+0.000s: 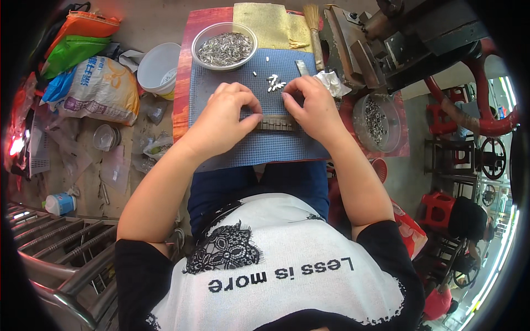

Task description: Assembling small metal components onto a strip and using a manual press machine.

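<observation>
A narrow dark metal bar with slots (277, 123) lies on the blue textured mat (243, 150), between my hands. My left hand (223, 117) is closed with thumb and index finger drawn together at the bar's left end; whatever sits between the fingertips is hidden. Above the bar's right part, my right hand (313, 105) is curled, thumb and index tips close together; any small piece in them cannot be made out. Just beyond the fingers is a loose cluster of small silver metal pieces (275, 84). A white bowl (255, 43) full of similar slim pieces stands at the far left.
A clear round tub (396, 129) of small metal parts stands at the right, below a dark machine (381, 52). Farther back are a yellow mat (259, 23), a brush (312, 27) and crumpled white tissue (332, 84). A white bucket (148, 66) stands left.
</observation>
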### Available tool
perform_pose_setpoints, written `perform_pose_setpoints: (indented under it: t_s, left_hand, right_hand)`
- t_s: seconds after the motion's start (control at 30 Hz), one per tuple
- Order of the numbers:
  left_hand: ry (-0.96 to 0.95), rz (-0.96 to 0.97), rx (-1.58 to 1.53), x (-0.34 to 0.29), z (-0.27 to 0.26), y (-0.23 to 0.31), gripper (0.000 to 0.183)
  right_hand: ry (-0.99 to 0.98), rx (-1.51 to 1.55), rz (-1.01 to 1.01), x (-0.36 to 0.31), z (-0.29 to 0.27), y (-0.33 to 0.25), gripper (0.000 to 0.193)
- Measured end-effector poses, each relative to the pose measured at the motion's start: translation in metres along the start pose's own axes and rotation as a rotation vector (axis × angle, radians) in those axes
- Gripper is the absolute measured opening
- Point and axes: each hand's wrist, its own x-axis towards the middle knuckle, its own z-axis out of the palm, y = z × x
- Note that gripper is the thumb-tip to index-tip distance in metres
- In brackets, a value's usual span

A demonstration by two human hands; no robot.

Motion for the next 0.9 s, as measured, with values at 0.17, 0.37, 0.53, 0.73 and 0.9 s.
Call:
perform_pose_setpoints:
  t_s: [0.17, 0.37, 0.53, 0.73, 0.9]
  left_hand:
    - [-0.085, -0.004, 0.100, -0.001, -0.004, 0.012, 0.010]
    - [-0.111, -0.039, 0.142, 0.004, -0.009, 0.014, 0.012]
    - [-0.105, -0.196, -0.029, -0.001, -0.010, 0.010, 0.023]
    - [0.031, -0.144, 0.008, -0.015, -0.010, 0.009, 0.026]
    - [0.069, -0.067, 0.057, -0.022, 0.000, 0.001, 0.025]
  right_hand:
    - [0.013, -0.058, 0.050, 0.001, -0.006, -0.008, 0.010]
    - [-0.012, 0.214, 0.213, -0.004, -0.007, -0.011, 0.012]
    - [-0.220, 0.421, 0.299, -0.010, -0.005, -0.044, 0.012]
    - [-0.179, 0.248, 0.023, -0.022, 0.000, -0.037, 0.011]
    - [-0.183, 0.234, 0.014, -0.021, -0.003, -0.036, 0.011]
